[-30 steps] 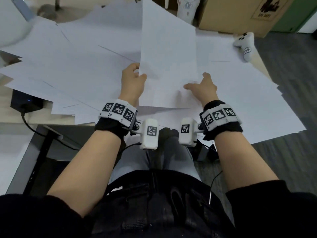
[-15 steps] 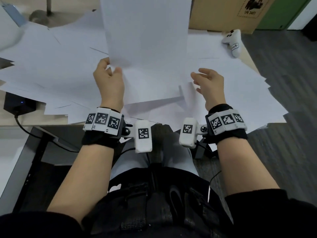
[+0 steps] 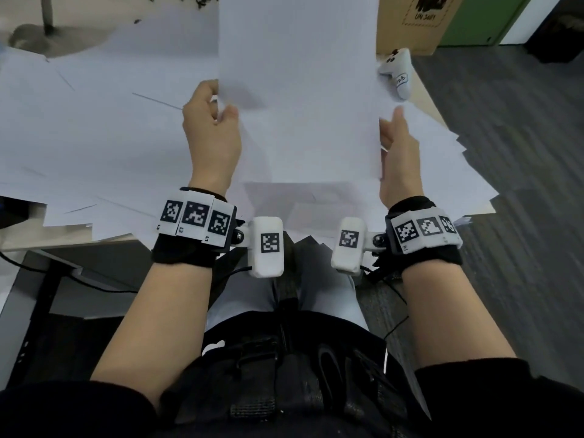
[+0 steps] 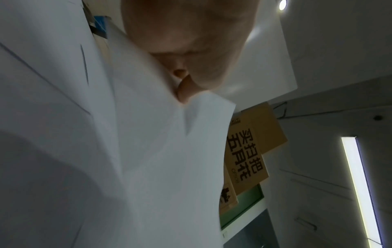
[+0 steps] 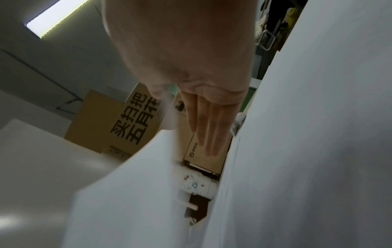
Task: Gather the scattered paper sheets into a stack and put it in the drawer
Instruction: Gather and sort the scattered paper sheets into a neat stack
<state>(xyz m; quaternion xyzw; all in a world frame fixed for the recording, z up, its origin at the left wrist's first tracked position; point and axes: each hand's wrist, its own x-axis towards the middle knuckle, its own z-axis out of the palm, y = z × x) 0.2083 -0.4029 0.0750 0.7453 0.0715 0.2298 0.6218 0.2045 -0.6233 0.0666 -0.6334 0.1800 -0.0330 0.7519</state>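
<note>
My left hand (image 3: pixel 211 134) pinches the left edge of a raised sheaf of white paper (image 3: pixel 298 99), thumb on the near face and fingers curled behind it, the grip closed on that edge; the left wrist view shows a fingertip (image 4: pixel 183 94) pressed where the paper (image 4: pixel 169 151) creases. My right hand (image 3: pixel 398 156) stands flat against the sheaf's right edge, fingers straight and together, the grip open and bracing rather than clasping; from the right wrist the fingers (image 5: pixel 208 127) run out straight beside the paper's edge (image 5: pixel 131 184), though motion blur leaves the exact contact unclear. The sheaf stands tilted up over the near middle of the table (image 3: pixel 63 240), its lower edge down among the loose sheets (image 3: pixel 104 137) that cover the top from the left edge to the right, several hanging past the near edge. How many sheets I hold cannot be told. A white game controller (image 3: pixel 398 74) lies at the far right of the table, just beside the sheaf's right edge. Beyond the far edge stands a brown cardboard box (image 3: pixel 420 20). Both wrists carry white bands printed with black marker squares. The drawer does not appear in any view.
</note>
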